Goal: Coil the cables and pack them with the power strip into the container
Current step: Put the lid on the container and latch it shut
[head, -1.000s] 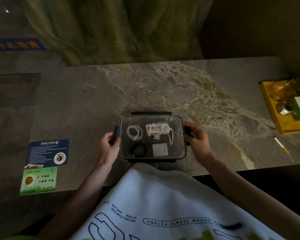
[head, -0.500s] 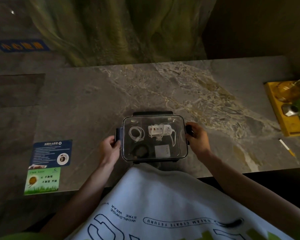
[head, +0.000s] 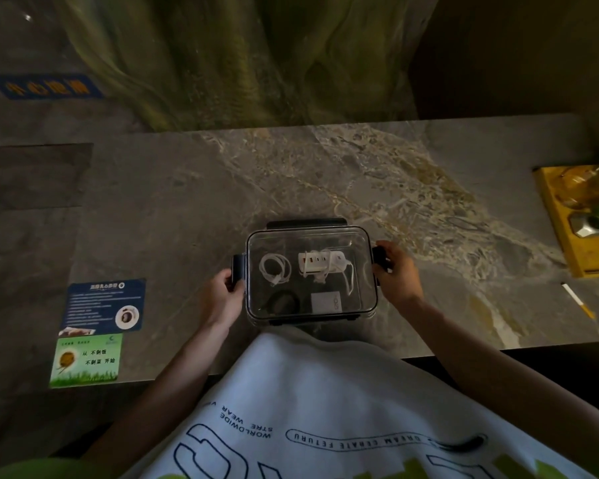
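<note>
A clear container (head: 367, 299) with a transparent lid and dark latches rests on the marble counter near the front edge. Through the lid I see a coiled white cable (head: 274, 268), a white power strip (head: 320, 263) with its cord looped to the right, a coiled black cable (head: 283, 303) and a small grey square block (head: 325, 302). My left hand (head: 222, 299) grips the left side latch (head: 237, 274). My right hand (head: 396, 274) holds the right side latch (head: 378, 255). The front and rear latches lie flat against the box.
Two printed cards, a blue card (head: 104, 305) and a green card (head: 86, 360), lie at the counter's left front. A yellow tray (head: 561, 229) with glassware stands at the far right, a cigarette (head: 577, 300) beside it. A green curtain (head: 242, 60) hangs behind the counter.
Both hands stay on the side latches of the container. The view has shifted slightly; the box and its contents have hardly moved.
</note>
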Motion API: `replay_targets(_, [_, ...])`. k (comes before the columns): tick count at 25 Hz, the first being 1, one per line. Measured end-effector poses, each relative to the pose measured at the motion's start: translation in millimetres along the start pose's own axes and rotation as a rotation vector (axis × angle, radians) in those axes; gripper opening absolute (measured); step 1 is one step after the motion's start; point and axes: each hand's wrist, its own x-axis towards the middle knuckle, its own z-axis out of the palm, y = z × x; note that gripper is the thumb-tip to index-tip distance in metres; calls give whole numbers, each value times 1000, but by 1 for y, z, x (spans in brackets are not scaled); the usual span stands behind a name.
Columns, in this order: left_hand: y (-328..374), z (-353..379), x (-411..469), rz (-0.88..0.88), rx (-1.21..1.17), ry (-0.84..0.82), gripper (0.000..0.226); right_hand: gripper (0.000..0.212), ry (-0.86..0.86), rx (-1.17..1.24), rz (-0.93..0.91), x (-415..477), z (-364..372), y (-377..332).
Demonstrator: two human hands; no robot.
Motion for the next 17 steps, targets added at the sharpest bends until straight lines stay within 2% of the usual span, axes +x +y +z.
replay_targets(3, [-3, -1, 1, -8, 9, -29, 31, 37, 6, -29, 11, -4, 1, -3])
replay_targets(5, [-4, -2, 1, -9, -23, -63, 44, 38, -2, -46, 20, -6, 0, -2])
replay_targets(8, [-4, -1, 2, 0, 2, -88, 51, 41, -29, -97, 15, -5, -1, -2])
replay_targets(10, [-4, -1, 3, 7, 17, -92, 51, 41, -25, -134, 25, -4, 0, -2])
replay_targets(13, [-1, 1, 0, 55, 71, -72, 39, 42, -38, -116, 52, -1, -1, 1])
replay_targets(17, [-2, 3, 0, 33, -15, -93, 37, 51, -90, -77, 96, 3, -7, 10])
